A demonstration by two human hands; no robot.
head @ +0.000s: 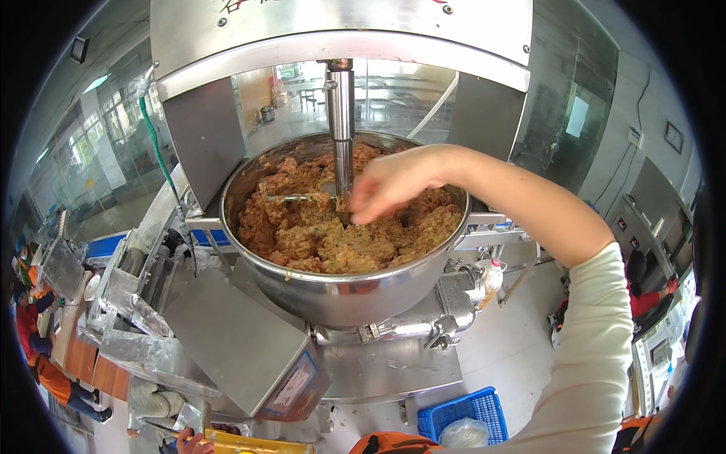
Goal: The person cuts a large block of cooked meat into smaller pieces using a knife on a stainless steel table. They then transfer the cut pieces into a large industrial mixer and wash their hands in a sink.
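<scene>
My right hand (388,184) reaches in from the right over a large stainless steel mixing bowl (351,298). Its slightly blurred fingers point down beside the upright steel mixer shaft (342,164); whether anything is pinched between them is hidden. Below the fingers, a lumpy orange-brown minced mixture (363,247) with green flecks fills much of the bowl. A metal mixing arm (295,198) pokes out of it. At the bottom edge, the fingers of my left hand (194,442) show next to a yellow plastic edge (255,441). Most of that hand is out of view, so its grip is unclear.
The mixer's steel housing (340,34) spans overhead. A steel control box (244,335) stands front left of the bowl, pipework (397,326) below it. A blue plastic basket (465,414) holding a clear bag sits on the floor. Other people work at far left (48,380) and right (644,298).
</scene>
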